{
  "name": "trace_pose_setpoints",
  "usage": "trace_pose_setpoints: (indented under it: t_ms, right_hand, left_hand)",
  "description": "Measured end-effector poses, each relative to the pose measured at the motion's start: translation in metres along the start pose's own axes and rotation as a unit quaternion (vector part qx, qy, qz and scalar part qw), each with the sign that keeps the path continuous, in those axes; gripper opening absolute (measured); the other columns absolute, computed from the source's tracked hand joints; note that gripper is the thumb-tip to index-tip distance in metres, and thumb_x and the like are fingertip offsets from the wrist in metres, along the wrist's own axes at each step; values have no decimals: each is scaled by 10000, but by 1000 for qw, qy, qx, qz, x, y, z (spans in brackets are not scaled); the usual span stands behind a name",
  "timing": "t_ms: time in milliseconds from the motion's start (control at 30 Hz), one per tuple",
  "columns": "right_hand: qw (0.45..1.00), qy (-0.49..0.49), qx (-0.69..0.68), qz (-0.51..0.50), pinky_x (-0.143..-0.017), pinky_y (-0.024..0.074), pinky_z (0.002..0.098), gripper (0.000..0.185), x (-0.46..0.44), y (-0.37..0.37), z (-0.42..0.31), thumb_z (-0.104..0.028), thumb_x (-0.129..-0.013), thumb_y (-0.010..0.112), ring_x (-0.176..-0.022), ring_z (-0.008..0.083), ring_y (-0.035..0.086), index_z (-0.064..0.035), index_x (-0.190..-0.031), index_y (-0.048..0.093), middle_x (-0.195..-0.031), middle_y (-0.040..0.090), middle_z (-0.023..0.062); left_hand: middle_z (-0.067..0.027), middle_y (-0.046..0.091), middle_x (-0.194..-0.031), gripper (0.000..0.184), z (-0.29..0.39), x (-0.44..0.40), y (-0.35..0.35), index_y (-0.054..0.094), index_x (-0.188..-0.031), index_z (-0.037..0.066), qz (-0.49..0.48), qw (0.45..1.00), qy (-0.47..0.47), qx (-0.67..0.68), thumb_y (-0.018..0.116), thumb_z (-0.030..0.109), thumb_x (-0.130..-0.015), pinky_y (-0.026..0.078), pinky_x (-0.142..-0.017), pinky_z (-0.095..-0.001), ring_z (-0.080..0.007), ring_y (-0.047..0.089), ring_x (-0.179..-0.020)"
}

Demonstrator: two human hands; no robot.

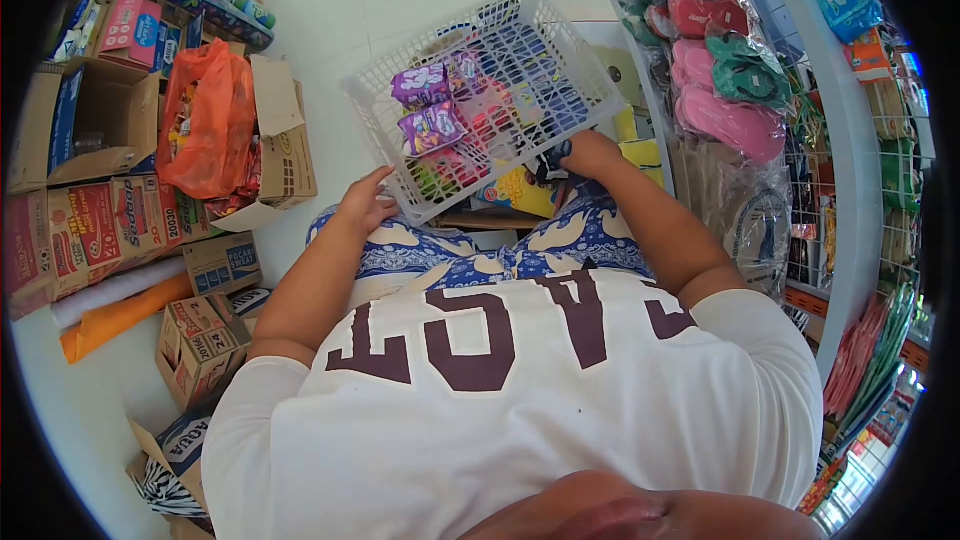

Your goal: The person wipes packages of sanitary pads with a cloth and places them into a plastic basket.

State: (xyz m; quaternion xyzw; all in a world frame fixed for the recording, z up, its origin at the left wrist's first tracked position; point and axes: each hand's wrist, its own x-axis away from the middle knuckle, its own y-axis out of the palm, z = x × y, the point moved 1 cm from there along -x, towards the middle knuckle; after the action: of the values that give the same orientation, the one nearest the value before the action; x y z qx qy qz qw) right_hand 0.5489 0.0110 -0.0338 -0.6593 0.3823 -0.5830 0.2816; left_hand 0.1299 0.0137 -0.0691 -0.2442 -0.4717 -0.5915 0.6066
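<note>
A white plastic basket (400,193) with lattice sides sits tilted in front of my knees. Two purple packs (433,130) lie inside it, and colourful goods show through its mesh. My left hand (368,204) rests against the basket's near left corner, fingers apart. By the near right side of the basket is my right hand (592,156), its fingers curled at a small dark item (553,158) whose kind I cannot make out. A yellow printed package (525,190) lies below the basket's near edge, between my legs.
At left stand opened cardboard boxes (105,120) and an orange plastic bag (207,120) of packets. Smaller cartons (203,340) lie nearer. On the right, a rack (850,170) carries bagged flip-flops (730,120) close to my right arm. A pale wall or floor surface lies beyond the basket.
</note>
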Motion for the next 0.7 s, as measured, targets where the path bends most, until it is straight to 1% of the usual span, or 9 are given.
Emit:
trace_pose_setpoints:
  t_ms: [67, 133, 167, 233, 467, 533, 600, 667, 700]
  right_hand:
    - [998, -17, -62, -28, -835, 541, 398, 453, -2, 1, 2, -296, -744, 733, -933, 312, 680, -33, -1109, 677, -1066, 696, 164]
    - [863, 9, -482, -154, -822, 548, 357, 442, 3, 9, -1, -238, -777, 736, -913, 257, 687, -26, -1155, 650, -1073, 694, 153]
    - [804, 17, -553, -219, -911, 492, 327, 581, -3, 17, 5, -278, -793, 744, -1040, 228, 631, -33, -1289, 568, -1195, 642, 111]
    - [773, 17, -602, -199, -913, 493, 316, 591, 14, 7, -9, -324, -807, 741, -1048, 222, 632, -28, -1288, 567, -1197, 642, 114]
    - [732, 38, -630, -257, -902, 514, 317, 644, 47, 2, -22, -514, -892, 624, -978, 170, 674, -21, -1299, 549, -1181, 662, 126]
    - [635, 103, -724, -251, -931, 495, 316, 709, 81, -21, -43, -571, -882, 604, -1014, 182, 664, -10, -1310, 540, -1182, 661, 136]
    - [640, 89, -736, -201, -956, 475, 329, 746, 102, -33, -57, -591, -871, 610, -1105, 198, 620, -9, -1329, 527, -1251, 622, 144]
    - [720, 65, -674, -152, -1011, 427, 344, 790, 107, -28, -57, -596, -866, 613, -1197, 228, 559, 5, -1364, 490, -1326, 565, 173]
    - [833, 42, -537, -130, -1044, 391, 344, 804, 113, -34, -58, -592, -851, 631, -1220, 253, 539, -2, -1377, 481, -1362, 538, 178]
  left_hand:
    - [-253, 264, -1459, 917, -1, 7, 13, 201, -1484, 95, -8, 999, 26, -37, 757, 187, -761, 353, -1037, -613, -428, 322, -1342]
    - [-242, 317, -1441, 823, -3, 11, 20, 251, -1470, 122, -17, 996, 50, -76, 712, 128, -788, 389, -1006, -616, -427, 391, -1307]
    - [-218, 379, -1406, 763, -7, 2, 17, 279, -1453, 129, -30, 989, 62, -134, 664, 80, -796, 432, -967, -594, -414, 452, -1256]
    - [-150, 512, -1305, 750, -7, -3, 18, 276, -1464, 134, -48, 980, 94, -167, 525, -56, -783, 529, -871, -493, -358, 583, -1127]
    - [-185, 423, -1441, 864, 6, 29, 32, 159, -1543, 154, -32, 972, 210, -99, 460, -93, -771, 537, -828, -397, -320, 598, -1118]
    - [-171, 370, -1480, 891, 18, 48, 41, 96, -1553, 167, -57, 959, 240, -137, 403, -87, -756, 530, -777, -377, -331, 591, -1123]
    - [-173, 387, -1470, 872, 29, 60, 41, 125, -1551, 165, -58, 953, 251, -161, 409, -70, -761, 532, -768, -377, -328, 602, -1105]
    - [-175, 405, -1461, 853, 44, 75, 38, 153, -1549, 162, -56, 945, 263, -184, 415, -54, -766, 534, -759, -377, -324, 613, -1088]
    - [-185, 426, -1440, 838, 55, 85, 36, 177, -1543, 150, -46, 942, 261, -207, 432, -43, -769, 541, -731, -372, -321, 634, -1047]
